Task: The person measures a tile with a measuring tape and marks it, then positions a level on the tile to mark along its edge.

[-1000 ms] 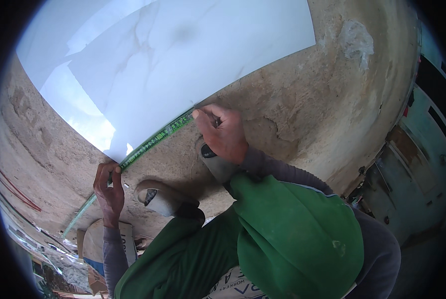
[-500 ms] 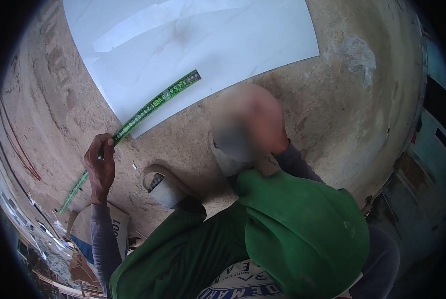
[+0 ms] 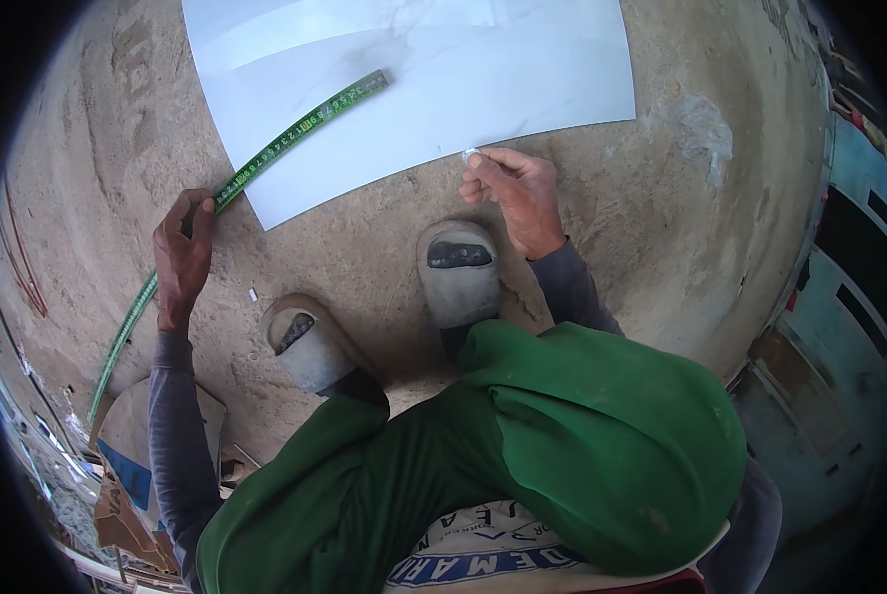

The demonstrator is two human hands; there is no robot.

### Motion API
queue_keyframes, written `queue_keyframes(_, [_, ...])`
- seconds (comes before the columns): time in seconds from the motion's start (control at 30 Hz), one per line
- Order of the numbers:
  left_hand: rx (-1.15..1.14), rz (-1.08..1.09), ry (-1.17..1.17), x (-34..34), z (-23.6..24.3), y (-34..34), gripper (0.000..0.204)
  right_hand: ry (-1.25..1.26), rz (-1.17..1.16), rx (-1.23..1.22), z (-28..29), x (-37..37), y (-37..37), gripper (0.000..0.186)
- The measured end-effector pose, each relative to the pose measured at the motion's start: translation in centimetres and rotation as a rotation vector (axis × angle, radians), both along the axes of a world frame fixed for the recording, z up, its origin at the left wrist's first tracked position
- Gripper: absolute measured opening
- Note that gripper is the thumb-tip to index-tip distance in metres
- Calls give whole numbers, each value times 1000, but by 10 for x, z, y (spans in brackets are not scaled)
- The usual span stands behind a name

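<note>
My left hand [image 3: 185, 243] pinches the green blade of a tape measure [image 3: 298, 130] between thumb and fingers. The metal-tipped end of the blade lies across a large white tile [image 3: 443, 104] with faint marbling. Behind my hand, the blade runs on down to the left; its case does not show. My right hand [image 3: 519, 193] is at the tile's near edge, thumb and fingers closed on a small white piece [image 3: 471, 155], whose kind I cannot make out.
The tile lies on a rough concrete floor [image 3: 364, 238]. My sandalled feet [image 3: 455, 267] stand just short of it. Clear plastic film [image 3: 703, 134] is to the right. A torn cardboard piece [image 3: 126, 505] and a small white fragment [image 3: 253, 294] lie at the left.
The view has shifted, and the tile and my left hand now sit higher and differently in the picture. My right hand, blurred before near my right foot, has reached the tile's near edge.
</note>
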State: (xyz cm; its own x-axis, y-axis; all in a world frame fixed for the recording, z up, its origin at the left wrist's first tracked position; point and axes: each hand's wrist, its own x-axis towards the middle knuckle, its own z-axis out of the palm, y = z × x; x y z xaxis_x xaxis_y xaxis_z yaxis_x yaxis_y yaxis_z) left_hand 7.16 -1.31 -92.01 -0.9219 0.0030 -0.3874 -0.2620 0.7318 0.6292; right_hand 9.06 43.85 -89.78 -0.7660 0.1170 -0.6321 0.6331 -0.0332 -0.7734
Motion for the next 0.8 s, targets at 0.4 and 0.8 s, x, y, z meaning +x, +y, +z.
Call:
queue_keyframes(0.4, [16, 36, -76, 2, -13, -1, 31, 198, 211, 379, -21, -14, -16, 38])
queue_keyframes(0.8, [-14, 21, -79, -8, -10, -5, 32, 337, 237, 536, -37, -7, -28, 28])
